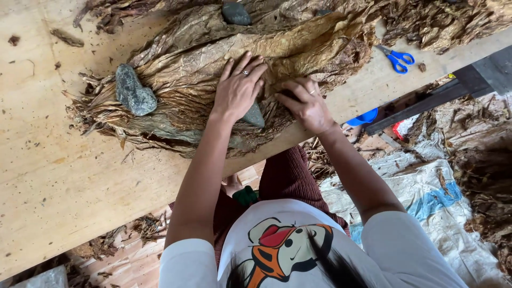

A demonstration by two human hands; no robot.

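Frame left: grey stone (134, 92) sits on the frayed stem ends of the dried leaf stack (213, 58), which lies on the plywood table (58, 181) across upper centre. Stack's long axis runs lower left to upper right; stems point lower left, broad blades upper right. Mid-frame: left hand (238, 88) is flat, fingers spread, pressing the top leaf, w/ a smaller stone (254, 115) just under the palm. Right hand (305, 102) is curled, fingertips pinching the leaf edge. Best done, I'd judge, by smoothing along the veins w/ even pressure, no tearing. Blue scissors (397, 57) lie upper right.
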